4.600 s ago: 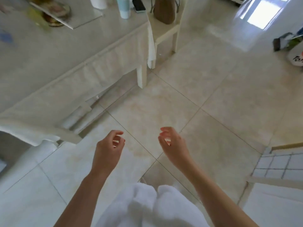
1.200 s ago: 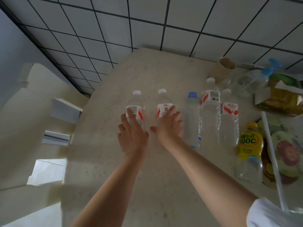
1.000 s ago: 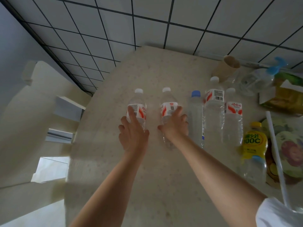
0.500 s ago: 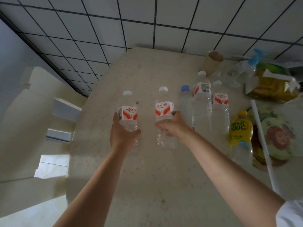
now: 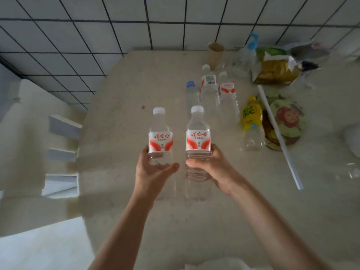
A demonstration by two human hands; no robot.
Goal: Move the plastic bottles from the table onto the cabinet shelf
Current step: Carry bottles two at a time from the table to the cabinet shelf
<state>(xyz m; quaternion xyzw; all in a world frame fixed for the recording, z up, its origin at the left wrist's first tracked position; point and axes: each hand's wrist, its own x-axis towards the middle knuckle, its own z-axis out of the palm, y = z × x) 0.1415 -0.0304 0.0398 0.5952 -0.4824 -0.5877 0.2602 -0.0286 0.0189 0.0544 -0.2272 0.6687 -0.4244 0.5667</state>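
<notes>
left hand (image 5: pixel 153 168): fingers and thumb are curled around the lower half of the left bottle (image 5: pixel 161 137), under its red and white label; the thumb tip shows at the front.
right hand (image 5: pixel 210 166): wrapped around the right bottle (image 5: pixel 198 137) just below its label, thumb across the front, fingers behind.
held bottles: both clear, with white caps, both upright, close side by side but apart, in front of the person above the table (image 5: pixel 124 94). if the bottoms touch the table, i cannot tell.
landmark: the yellow bottle (image 5: pixel 251 114), which stands on the table at the right side.
bottles on the table: left of the yellow bottle is a group of three clear ones: a blue-cap bottle (image 5: pixel 191 94), a barcode bottle (image 5: pixel 208 84) and a red-label bottle (image 5: pixel 227 94), all upright and near each other.
behind the yellow bottle: a paper cup (image 5: pixel 215 53) and a spray bottle (image 5: pixel 247 55), near the tiled wall (image 5: pixel 165 22).
right of the yellow bottle: a flower plate (image 5: pixel 288 117), a white stick (image 5: pixel 278 133) lying across it, and further back a yellow bag (image 5: pixel 276 71).
</notes>
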